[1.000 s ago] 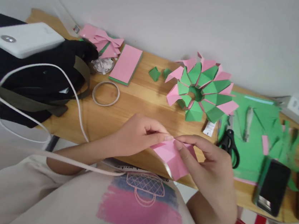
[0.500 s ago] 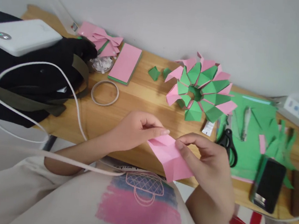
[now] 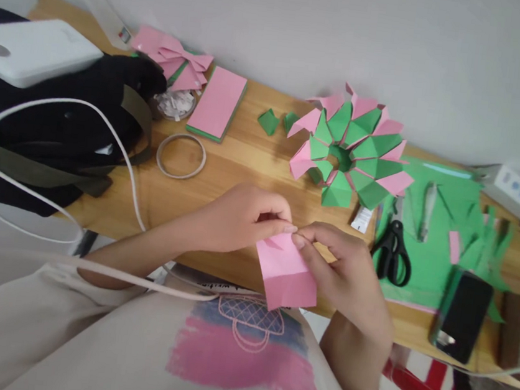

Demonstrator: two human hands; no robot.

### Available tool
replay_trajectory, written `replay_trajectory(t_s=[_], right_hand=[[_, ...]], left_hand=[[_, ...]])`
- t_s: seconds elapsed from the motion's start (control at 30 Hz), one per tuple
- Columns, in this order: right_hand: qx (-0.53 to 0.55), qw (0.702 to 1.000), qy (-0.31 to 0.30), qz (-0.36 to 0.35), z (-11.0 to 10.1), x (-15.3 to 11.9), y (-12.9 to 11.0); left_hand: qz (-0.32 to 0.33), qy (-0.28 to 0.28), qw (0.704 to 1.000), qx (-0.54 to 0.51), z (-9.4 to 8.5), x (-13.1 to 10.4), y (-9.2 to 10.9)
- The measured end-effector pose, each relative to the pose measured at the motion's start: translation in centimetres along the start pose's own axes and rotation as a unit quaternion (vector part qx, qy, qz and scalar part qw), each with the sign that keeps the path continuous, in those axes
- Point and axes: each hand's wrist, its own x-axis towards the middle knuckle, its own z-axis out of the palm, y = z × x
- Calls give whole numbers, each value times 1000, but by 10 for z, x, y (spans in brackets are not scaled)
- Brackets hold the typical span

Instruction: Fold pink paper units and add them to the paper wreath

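A creased sheet of pink paper (image 3: pixel 288 279) hangs in front of me, over the near edge of the table. My left hand (image 3: pixel 250 222) pinches its top edge between thumb and forefinger. Beside it, my right hand (image 3: pixel 339 263) grips the same edge, its fingertips nearly touching those of the left. The lower part of the paper is free and bent along a crosswise crease. Beyond my hands stands a ring of folded green and pink paper pieces (image 3: pixel 372 151), with a small white tube (image 3: pixel 361 220) near its front edge.
To the right, black scissors (image 3: pixel 393 251) and a cutter lie on a green sheet (image 3: pixel 425 264), near a dark phone-like device (image 3: pixel 462 315). At left are a roll of tape (image 3: pixel 180 156), a pink paper stack (image 3: pixel 218 102), a black bag (image 3: pixel 97 95) and a white cable (image 3: pixel 125 145).
My right hand has moved left, bringing its fingertips close to my left hand's. The pink paper has swung to hang more squarely downward. The whole view has shifted slightly.
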Motion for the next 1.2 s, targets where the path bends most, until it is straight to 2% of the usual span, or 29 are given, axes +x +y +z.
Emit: replay_trajectory(t_s=[0.07,0.17,0.27,0.33,0.4,0.47,0.53,0.6,0.67,0.77,0.87,0.93,1.0,1.1,1.2], right_hand=[[-13,1000,-19,-14,0,2,2],[17,999,-27,1,2,3,7],[62,997,25,32,5,3,14],[79,994,56,51,7,4,18],[92,991,66,72,9,5,20],[102,989,64,86,10,6,19],[112,989,45,85,10,6,18],[152,984,40,89,12,6,17],[208,969,82,101,16,5,18],[253,936,218,112,28,5,24],[270,898,330,110,42,7,28],[278,884,361,107,51,10,28],[280,884,360,103,58,14,24],[272,907,308,89,61,17,17],[241,943,221,66,53,14,14]], left_hand=[[15,-15,1000,18,-3,3,-2],[29,-33,999,11,-5,8,-8],[3,-31,996,-83,0,11,-18],[-34,-27,984,-175,6,10,-25],[-80,11,964,-254,11,9,-30],[-107,68,949,-290,15,8,-30],[-113,117,940,-299,16,8,-28],[-115,132,933,-315,15,8,-27],[-126,138,915,-357,15,9,-28],[-135,130,888,-419,16,9,-34],[-113,86,896,-421,22,5,-34],[-86,54,912,-398,28,3,-28],[-46,64,943,-324,35,2,-21],[-56,111,950,-285,43,6,-15],[-69,151,951,-261,38,10,-15]])
